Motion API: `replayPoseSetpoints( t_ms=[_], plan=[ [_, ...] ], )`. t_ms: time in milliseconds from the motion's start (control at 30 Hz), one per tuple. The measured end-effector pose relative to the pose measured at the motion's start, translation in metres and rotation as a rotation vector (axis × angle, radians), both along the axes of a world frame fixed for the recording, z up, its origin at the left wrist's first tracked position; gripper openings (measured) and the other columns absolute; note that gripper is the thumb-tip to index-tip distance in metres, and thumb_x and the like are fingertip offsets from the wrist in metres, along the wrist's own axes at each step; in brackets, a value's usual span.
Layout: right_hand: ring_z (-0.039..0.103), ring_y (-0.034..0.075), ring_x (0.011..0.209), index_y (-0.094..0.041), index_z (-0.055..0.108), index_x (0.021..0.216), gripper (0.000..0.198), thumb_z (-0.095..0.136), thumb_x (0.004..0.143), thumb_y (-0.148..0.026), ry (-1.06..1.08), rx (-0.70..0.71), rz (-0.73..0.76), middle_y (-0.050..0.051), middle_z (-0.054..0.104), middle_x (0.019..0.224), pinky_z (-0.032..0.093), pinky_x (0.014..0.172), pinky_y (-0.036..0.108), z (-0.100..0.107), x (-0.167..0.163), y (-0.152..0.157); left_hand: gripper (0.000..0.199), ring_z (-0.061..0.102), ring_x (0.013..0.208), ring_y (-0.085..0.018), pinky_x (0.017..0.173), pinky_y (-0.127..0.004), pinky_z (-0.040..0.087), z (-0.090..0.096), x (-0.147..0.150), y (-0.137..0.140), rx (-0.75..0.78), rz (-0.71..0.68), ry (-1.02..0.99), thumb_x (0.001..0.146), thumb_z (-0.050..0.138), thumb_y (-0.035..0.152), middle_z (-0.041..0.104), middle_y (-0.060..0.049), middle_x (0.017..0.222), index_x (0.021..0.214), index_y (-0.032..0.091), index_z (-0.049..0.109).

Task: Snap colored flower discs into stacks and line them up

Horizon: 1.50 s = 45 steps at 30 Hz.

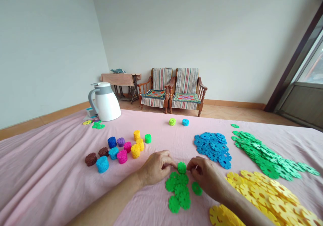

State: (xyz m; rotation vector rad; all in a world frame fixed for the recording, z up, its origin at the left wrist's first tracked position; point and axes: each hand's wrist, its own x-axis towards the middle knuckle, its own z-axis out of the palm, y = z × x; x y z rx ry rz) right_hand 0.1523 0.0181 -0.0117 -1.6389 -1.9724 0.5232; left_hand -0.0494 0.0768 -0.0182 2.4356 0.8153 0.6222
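Observation:
A small stack of green flower-shaped discs [181, 167] stands on the pink cloth between my two hands. My left hand [155, 167] is at its left side, index finger stretched towards it and the other fingers loosely curled, holding nothing visible. On the right, my right hand [208, 175] has its bent fingers apart, with the fingertips close beside the stack. Whether either fingertip touches it I cannot tell. Loose green discs [182, 190] lie overlapping just in front of the stack. A single green disc [196, 188] rests below my right hand.
To the right spread piles of blue discs [212, 148], green discs [267, 157] and yellow discs [264, 194]. Several coloured stacks, including a pink one [122, 156], stand at left. Farther back are a lime stack [172, 121], a blue stack [185, 122] and a white jug [108, 105].

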Motion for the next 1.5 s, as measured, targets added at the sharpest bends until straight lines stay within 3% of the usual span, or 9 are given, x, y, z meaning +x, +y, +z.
replayPoseSetpoints(
  t_ms=[133, 267, 433, 600, 800, 1000, 1133, 1400, 1500],
  plan=[
    [0.051, 0.011, 0.064, -0.019, 0.058, 0.076, 0.012, 0.051, 0.066, -0.017, -0.025, -0.099, 0.156, -0.001, 0.058, 0.072, 0.036, 0.057, 0.021, 0.012, 0.014, -0.009, 0.037, 0.054, 0.072, -0.011, 0.063, -0.019, 0.039, -0.002, 0.001, 0.001, 0.004, 0.038, -0.012, 0.066, 0.044, -0.001, 0.060, -0.001, 0.078, 0.083, 0.019, 0.070],
    [0.049, 0.011, 0.070, -0.020, 0.057, 0.081, 0.021, 0.059, 0.060, -0.017, -0.037, -0.167, 0.289, -0.002, 0.057, 0.079, 0.035, 0.060, 0.021, 0.016, 0.025, -0.015, 0.035, 0.054, 0.069, -0.011, 0.061, -0.019, 0.038, -0.003, 0.001, 0.002, -0.007, 0.067, -0.023, 0.066, 0.044, -0.001, 0.059, -0.001, 0.076, 0.080, 0.018, 0.070],
    [0.045, 0.008, 0.056, -0.018, 0.054, 0.071, 0.011, 0.054, 0.062, -0.013, 0.088, -0.260, 0.221, -0.005, 0.053, 0.062, 0.029, 0.048, 0.019, 0.005, 0.023, -0.004, 0.036, 0.052, 0.066, -0.011, 0.059, -0.019, 0.038, -0.003, 0.001, 0.003, -0.012, 0.071, -0.015, 0.065, 0.044, 0.000, 0.058, 0.000, 0.075, 0.081, 0.019, 0.070],
    [0.052, 0.009, 0.051, -0.018, 0.049, 0.068, 0.003, 0.048, 0.069, -0.015, 0.382, -0.186, 0.040, -0.002, 0.057, 0.056, 0.037, 0.048, 0.020, -0.002, 0.008, 0.013, 0.043, 0.053, 0.070, -0.012, 0.062, -0.019, 0.039, -0.004, 0.000, 0.004, -0.024, 0.051, -0.013, 0.062, 0.040, -0.001, 0.059, 0.000, 0.076, 0.084, 0.020, 0.071],
    [0.054, 0.010, 0.050, -0.019, 0.048, 0.070, 0.003, 0.048, 0.072, -0.019, 0.529, -0.183, 0.030, -0.002, 0.058, 0.056, 0.040, 0.048, 0.020, -0.005, -0.008, 0.018, 0.044, 0.053, 0.069, -0.012, 0.062, -0.020, 0.039, -0.003, 0.000, 0.004, -0.022, 0.043, -0.014, 0.062, 0.040, -0.001, 0.060, 0.000, 0.076, 0.085, 0.020, 0.071],
    [0.052, 0.011, 0.051, -0.018, 0.054, 0.069, 0.008, 0.045, 0.071, -0.017, 0.274, -0.064, -0.030, -0.002, 0.058, 0.055, 0.034, 0.047, 0.020, -0.005, -0.003, 0.013, 0.042, 0.053, 0.067, -0.011, 0.062, -0.019, 0.039, -0.003, -0.002, 0.004, -0.038, 0.017, -0.037, 0.063, 0.041, -0.001, 0.059, -0.001, 0.075, 0.080, 0.020, 0.072],
    [0.049, 0.010, 0.051, -0.018, 0.061, 0.063, 0.018, 0.044, 0.067, -0.014, 0.040, -0.050, 0.033, -0.002, 0.058, 0.054, 0.030, 0.048, 0.020, 0.004, 0.000, 0.000, 0.041, 0.053, 0.067, -0.010, 0.063, -0.019, 0.040, 0.000, -0.002, 0.002, -0.057, -0.032, -0.049, 0.064, 0.043, -0.001, 0.059, 0.000, 0.076, 0.079, 0.022, 0.073],
    [0.048, 0.009, 0.053, -0.017, 0.063, 0.062, 0.024, 0.040, 0.062, -0.010, 0.041, -0.135, 0.198, -0.003, 0.057, 0.056, 0.029, 0.048, 0.019, 0.010, -0.001, -0.008, 0.040, 0.054, 0.063, -0.009, 0.056, -0.017, 0.039, 0.002, -0.003, 0.000, -0.114, -0.117, -0.060, 0.062, 0.043, -0.002, 0.062, -0.001, 0.072, 0.077, 0.019, 0.074],
    [0.050, 0.010, 0.054, -0.018, 0.063, 0.068, 0.024, 0.041, 0.064, -0.012, 0.057, -0.092, 0.125, -0.002, 0.057, 0.057, 0.032, 0.048, 0.020, 0.007, 0.001, -0.004, 0.037, 0.053, 0.060, -0.009, 0.055, -0.017, 0.038, 0.001, -0.003, 0.002, -0.110, -0.087, -0.080, 0.060, 0.042, -0.003, 0.061, 0.000, 0.064, 0.068, 0.017, 0.073]
  ],
)
